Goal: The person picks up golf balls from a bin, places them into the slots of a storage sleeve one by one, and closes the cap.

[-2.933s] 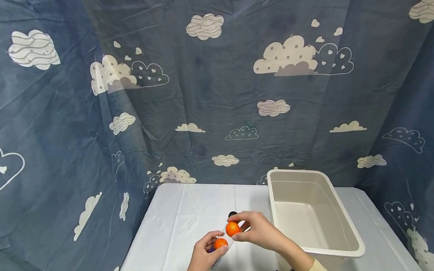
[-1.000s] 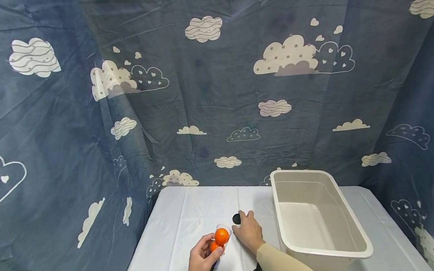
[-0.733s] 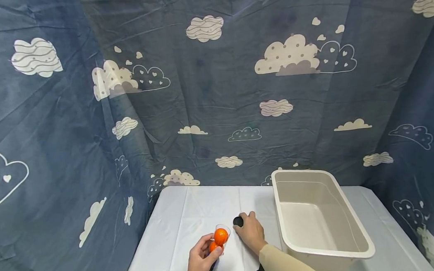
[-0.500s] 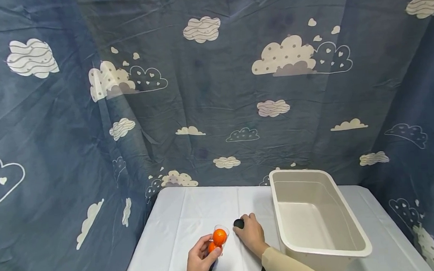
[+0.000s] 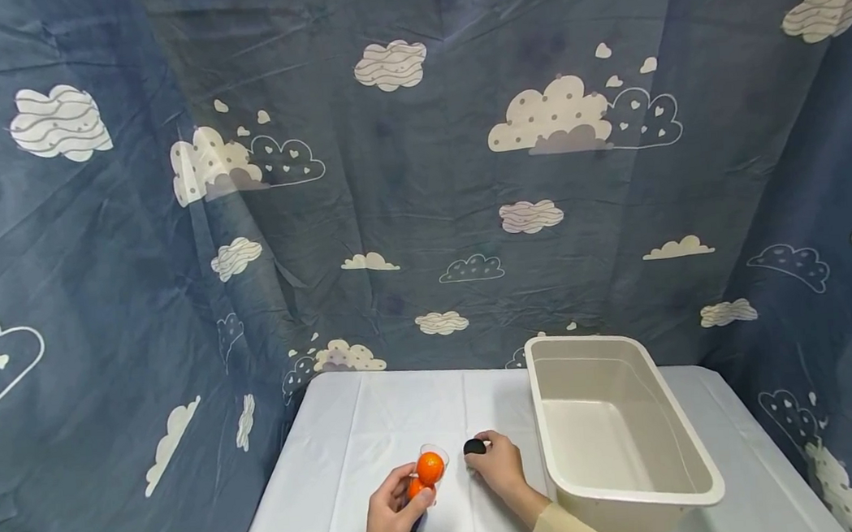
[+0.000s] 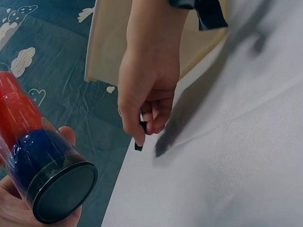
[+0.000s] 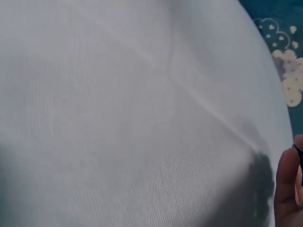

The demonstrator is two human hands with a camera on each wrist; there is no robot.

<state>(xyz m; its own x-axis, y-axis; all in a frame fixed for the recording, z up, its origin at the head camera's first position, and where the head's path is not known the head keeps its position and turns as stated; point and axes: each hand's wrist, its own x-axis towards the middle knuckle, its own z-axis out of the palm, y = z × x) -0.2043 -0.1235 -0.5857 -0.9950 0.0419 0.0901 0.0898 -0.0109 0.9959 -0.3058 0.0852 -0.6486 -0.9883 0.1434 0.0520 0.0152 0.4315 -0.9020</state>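
Observation:
My left hand (image 5: pixel 391 512) holds a clear tube (image 6: pixel 75 158) with a black base. Inside, two orange balls sit at its upper part, one orange ball (image 5: pixel 430 467) near the rim. Beneath them in the left wrist view is a blue ball (image 6: pixel 33 153). The tube's open end faces up and away; fingers hide part of its side. My right hand (image 5: pixel 504 469) pinches a round black lid (image 5: pixel 474 448) by its edge, to the right of the tube and apart from it. In the right wrist view only fingertips (image 7: pixel 286 175) show at the right edge.
A large beige plastic bin (image 5: pixel 701 461) stands at the right of the white-covered table (image 5: pixel 376 407). A dark blue cloth with printed clouds (image 5: pixel 391 178) hangs behind and at both sides.
Earlier my right hand held an orange ball by the tube; that ball is now inside. The right hand then took the black lid off the table and raised it slightly. The left hand stays nearly still.

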